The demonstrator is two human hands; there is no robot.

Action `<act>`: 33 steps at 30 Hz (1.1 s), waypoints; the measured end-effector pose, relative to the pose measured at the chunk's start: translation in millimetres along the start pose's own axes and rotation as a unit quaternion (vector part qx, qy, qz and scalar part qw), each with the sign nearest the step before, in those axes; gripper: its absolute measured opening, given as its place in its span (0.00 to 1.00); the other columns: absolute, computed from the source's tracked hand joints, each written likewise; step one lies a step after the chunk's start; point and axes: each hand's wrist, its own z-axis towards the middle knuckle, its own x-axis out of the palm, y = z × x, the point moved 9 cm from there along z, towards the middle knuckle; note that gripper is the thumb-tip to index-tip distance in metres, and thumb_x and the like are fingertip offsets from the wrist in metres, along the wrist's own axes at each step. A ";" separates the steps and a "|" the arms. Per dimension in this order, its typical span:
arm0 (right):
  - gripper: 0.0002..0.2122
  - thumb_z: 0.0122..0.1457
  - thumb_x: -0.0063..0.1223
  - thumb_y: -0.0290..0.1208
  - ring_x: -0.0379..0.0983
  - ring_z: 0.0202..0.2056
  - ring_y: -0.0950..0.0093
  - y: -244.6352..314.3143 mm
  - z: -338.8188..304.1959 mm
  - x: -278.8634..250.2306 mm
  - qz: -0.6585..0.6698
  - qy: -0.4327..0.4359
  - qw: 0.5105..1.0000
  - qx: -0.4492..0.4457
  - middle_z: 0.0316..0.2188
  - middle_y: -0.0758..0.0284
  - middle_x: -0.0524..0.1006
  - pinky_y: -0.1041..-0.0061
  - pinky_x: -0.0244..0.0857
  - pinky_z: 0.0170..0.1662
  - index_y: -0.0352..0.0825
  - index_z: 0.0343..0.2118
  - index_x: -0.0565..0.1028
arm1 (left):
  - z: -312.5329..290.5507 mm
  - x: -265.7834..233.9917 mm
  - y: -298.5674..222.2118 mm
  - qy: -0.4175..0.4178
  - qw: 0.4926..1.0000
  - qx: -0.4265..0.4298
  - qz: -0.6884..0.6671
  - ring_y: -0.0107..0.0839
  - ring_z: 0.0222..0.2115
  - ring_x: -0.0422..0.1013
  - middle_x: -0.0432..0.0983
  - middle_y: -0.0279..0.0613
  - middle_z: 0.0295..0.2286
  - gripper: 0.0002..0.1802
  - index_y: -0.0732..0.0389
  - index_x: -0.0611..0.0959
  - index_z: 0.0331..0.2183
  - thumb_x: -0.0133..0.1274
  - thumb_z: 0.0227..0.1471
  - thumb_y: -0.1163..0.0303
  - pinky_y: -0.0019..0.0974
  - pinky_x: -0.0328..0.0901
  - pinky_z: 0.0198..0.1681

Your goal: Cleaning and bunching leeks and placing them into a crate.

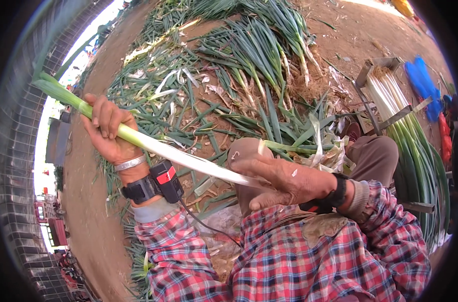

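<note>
One leek (176, 160) is slanting from left hand (109, 128), fingers (104, 120) curled snugly round it, down to right hand (294, 180); that one's blurring at white end, can't tell closure; likely stripping; next probably needing steady left hold.

Brown dirt floor (90, 221). Rooted leeks (261, 55) lie ahead and right of the gripping left hand (107, 120); loose green leaves (156, 113) nearer it.

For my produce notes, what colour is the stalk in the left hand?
The stalk is white toward the right hand, green past the left hand; head view.
</note>
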 end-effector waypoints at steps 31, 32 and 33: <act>0.09 0.55 0.55 0.32 0.67 0.32 0.59 -10.2 21.3 0.1 -0.112 -0.182 0.977 -0.001 0.24 0.62 0.67 0.60 0.61 0.33 0.34 0.28 0.69 | -34.0 6.4 23.4 -0.055 0.983 0.055 0.169 0.15 0.13 0.52 0.56 0.26 0.16 0.28 0.69 0.71 0.46 0.40 0.61 0.51 0.22 0.51 0.15; 0.09 0.55 0.55 0.32 0.67 0.32 0.59 -13.6 19.4 1.1 -0.112 -0.182 0.977 0.000 0.24 0.62 0.67 0.60 0.61 0.33 0.34 0.28 0.69 | -35.4 8.4 26.9 -0.048 0.984 0.050 0.163 0.15 0.13 0.52 0.56 0.26 0.16 0.28 0.69 0.71 0.46 0.41 0.61 0.51 0.22 0.51 0.15; 0.08 0.56 0.54 0.32 0.68 0.31 0.59 -15.9 16.7 -0.4 -0.125 -0.196 0.972 -0.007 0.24 0.62 0.68 0.61 0.61 0.33 0.34 0.28 0.69 | -36.2 9.1 29.8 -0.042 0.986 0.044 0.156 0.15 0.13 0.52 0.56 0.26 0.16 0.28 0.69 0.71 0.46 0.41 0.61 0.51 0.22 0.51 0.15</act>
